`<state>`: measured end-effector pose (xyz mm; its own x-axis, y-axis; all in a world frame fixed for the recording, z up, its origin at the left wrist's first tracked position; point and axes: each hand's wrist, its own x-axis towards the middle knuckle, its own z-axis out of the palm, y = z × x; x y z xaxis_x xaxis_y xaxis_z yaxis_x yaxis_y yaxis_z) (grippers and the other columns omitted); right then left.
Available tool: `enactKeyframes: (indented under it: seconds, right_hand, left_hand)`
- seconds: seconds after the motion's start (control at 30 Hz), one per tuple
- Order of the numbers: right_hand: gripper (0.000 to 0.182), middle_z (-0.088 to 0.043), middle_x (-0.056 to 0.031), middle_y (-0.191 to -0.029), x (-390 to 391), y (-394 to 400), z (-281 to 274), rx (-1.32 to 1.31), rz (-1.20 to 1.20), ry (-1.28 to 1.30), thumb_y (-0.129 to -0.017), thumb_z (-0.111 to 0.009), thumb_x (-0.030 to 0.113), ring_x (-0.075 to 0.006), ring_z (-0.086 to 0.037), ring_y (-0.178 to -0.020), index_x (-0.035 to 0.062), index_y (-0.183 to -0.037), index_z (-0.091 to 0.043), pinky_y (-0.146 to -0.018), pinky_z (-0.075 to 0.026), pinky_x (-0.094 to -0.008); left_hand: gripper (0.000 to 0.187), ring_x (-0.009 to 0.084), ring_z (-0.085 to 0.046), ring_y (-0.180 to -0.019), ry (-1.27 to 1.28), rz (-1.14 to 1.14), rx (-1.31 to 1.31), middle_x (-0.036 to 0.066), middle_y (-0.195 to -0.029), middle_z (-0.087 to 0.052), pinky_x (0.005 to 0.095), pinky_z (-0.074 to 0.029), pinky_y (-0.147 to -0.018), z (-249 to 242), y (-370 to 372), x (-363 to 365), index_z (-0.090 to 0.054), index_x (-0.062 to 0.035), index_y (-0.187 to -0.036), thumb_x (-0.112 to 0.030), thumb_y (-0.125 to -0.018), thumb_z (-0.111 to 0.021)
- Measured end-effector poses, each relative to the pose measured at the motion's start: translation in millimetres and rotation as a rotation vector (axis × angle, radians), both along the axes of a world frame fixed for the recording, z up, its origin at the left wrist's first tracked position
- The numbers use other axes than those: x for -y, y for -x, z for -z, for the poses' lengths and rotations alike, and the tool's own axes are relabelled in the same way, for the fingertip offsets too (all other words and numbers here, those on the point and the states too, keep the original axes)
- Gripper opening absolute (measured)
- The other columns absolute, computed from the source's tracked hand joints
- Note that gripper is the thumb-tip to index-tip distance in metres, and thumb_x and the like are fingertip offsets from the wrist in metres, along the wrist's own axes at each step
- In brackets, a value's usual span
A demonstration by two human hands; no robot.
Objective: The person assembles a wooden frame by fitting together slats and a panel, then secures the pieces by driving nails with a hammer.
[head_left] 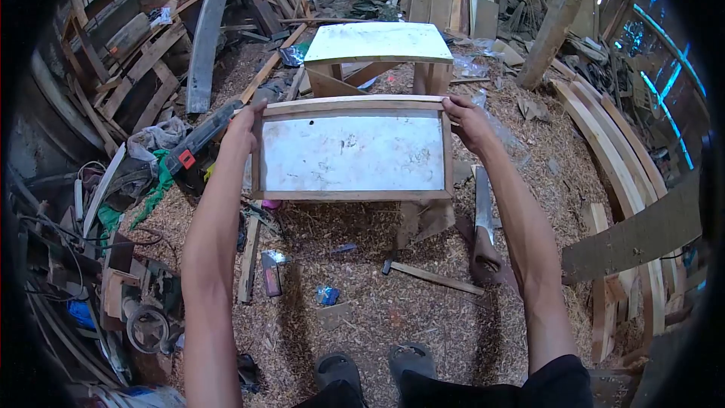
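Note:
A wooden frame with a scuffed white panel (351,155) inside it is held up in front of me, its face tilted toward me. My left hand (245,125) grips the frame's upper left corner. At the upper right corner, my right hand (463,122) is closed around the wood, thumb on the near side. Behind the frame stands a low wooden stand with a white top (379,43). A hammer (434,277) lies on the ground below. Near my right forearm is a handsaw (483,211), partly hidden by the arm.
Wood shavings (362,242) cover the ground. Long curved boards (615,151) are stacked at the right, beside a slanted post (559,23). Scrap timber (151,68) and a handwheel (147,330) are on the left. A small blue packet (327,295) lies ahead of my sandals (337,370).

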<state>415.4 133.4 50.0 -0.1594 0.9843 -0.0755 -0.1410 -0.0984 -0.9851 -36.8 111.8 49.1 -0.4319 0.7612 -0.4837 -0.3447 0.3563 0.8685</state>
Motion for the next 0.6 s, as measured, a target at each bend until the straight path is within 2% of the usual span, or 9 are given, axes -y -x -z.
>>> enactKeyframes:
  seconds: [0.03, 0.13, 0.2, 0.3, 0.33, 0.4, 0.47, 0.6]
  right_hand:
    - [0.04, -0.06, -0.0059, -0.112, -1.8, -2.3, 0.8, 0.001, 0.008, -0.002, -0.089, -0.063, 0.023, -0.017, -0.056, -0.103, 0.0039, -0.123, -0.054, -0.089, -0.044, -0.0349]
    - [0.037, -0.06, -0.0054, -0.11, -4.5, -1.1, 1.6, -0.042, -0.011, 0.024, -0.088, -0.062, 0.021, -0.0172, -0.056, -0.101, 0.0049, -0.12, -0.055, -0.088, -0.044, -0.0351]
    - [0.028, -0.063, -0.0043, -0.095, -5.8, 2.5, 2.1, -0.068, 0.067, 0.044, -0.088, -0.058, 0.016, -0.014, -0.058, -0.084, 0.0051, -0.114, -0.06, -0.07, -0.046, -0.0282]
    - [0.026, -0.062, -0.0054, -0.097, -7.9, 2.8, 5.1, -0.06, 0.042, 0.028, -0.089, -0.056, 0.017, -0.0155, -0.058, -0.087, 0.0054, -0.111, -0.06, -0.07, -0.047, -0.0282]
    - [0.025, -0.062, -0.0054, -0.098, -6.9, 3.3, 3.5, -0.036, 0.056, 0.018, -0.089, -0.055, 0.018, -0.0159, -0.058, -0.087, 0.0056, -0.111, -0.06, -0.071, -0.047, -0.028]
    - [0.026, -0.061, -0.0058, -0.098, -5.8, 3.2, 6.9, -0.048, 0.026, -0.011, -0.091, -0.053, 0.018, -0.0164, -0.059, -0.088, 0.0049, -0.112, -0.059, -0.073, -0.049, -0.0295]
    - [0.027, -0.061, -0.0068, -0.099, -0.1, -1.1, 6.8, -0.232, 0.059, 0.045, -0.093, -0.05, 0.019, -0.0166, -0.059, -0.089, 0.0034, -0.114, -0.059, -0.076, -0.05, -0.0323]
    - [0.027, -0.063, -0.0066, -0.1, -2.2, -7.2, 10.5, -0.172, 0.029, -0.02, -0.096, -0.049, 0.018, -0.0153, -0.061, -0.083, 0.0021, -0.116, -0.058, -0.071, -0.052, -0.0279]
  left_hand:
    - [0.028, 0.0257, -0.061, -0.095, -0.038, 0.021, 0.074, 0.011, -0.1, -0.066, 0.0416, -0.047, -0.085, 2.1, 2.7, -2.0, -0.065, -0.008, -0.092, -0.031, -0.078, -0.073]
    - [0.026, 0.0237, -0.061, -0.093, -0.178, -0.009, 0.206, 0.01, -0.1, -0.066, 0.0401, -0.049, -0.082, 10.7, 6.7, 0.5, -0.066, -0.0088, -0.091, -0.03, -0.078, -0.074]
    - [0.029, 0.022, -0.062, -0.09, -0.226, 0.031, 0.23, 0.009, -0.099, -0.066, 0.0385, -0.05, -0.08, 16.0, 13.3, 6.2, -0.065, -0.0085, -0.092, -0.033, -0.08, -0.073]
    - [0.036, 0.021, -0.062, -0.086, -0.347, 0.109, 0.237, 0.009, -0.091, -0.065, 0.0352, -0.052, -0.078, 20.9, 14.4, 23.5, -0.061, -0.0072, -0.1, -0.036, -0.082, -0.071]
    - [0.033, 0.022, -0.063, -0.086, -0.327, 0.037, 0.172, 0.01, -0.092, -0.065, 0.0354, -0.053, -0.078, 22.3, 14.8, 23.3, -0.06, -0.0067, -0.101, -0.033, -0.083, -0.07]
    - [0.031, 0.0226, -0.063, -0.086, -0.369, 0.053, 0.21, 0.011, -0.093, -0.065, 0.0353, -0.053, -0.078, 21.8, 10.7, 23.5, -0.061, -0.0051, -0.101, -0.03, -0.084, -0.069]
    - [0.031, 0.0228, -0.064, -0.087, -0.374, 0.084, 0.248, 0.012, -0.095, -0.065, 0.0354, -0.054, -0.078, 22.9, 11.3, 22.0, -0.061, -0.0031, -0.101, -0.028, -0.085, -0.068]
    - [0.035, 0.0236, -0.064, -0.086, -0.359, 0.048, 0.209, 0.013, -0.097, -0.065, 0.0357, -0.054, -0.078, 23.5, 10.4, 23.1, -0.061, -0.0016, -0.102, -0.03, -0.084, -0.069]
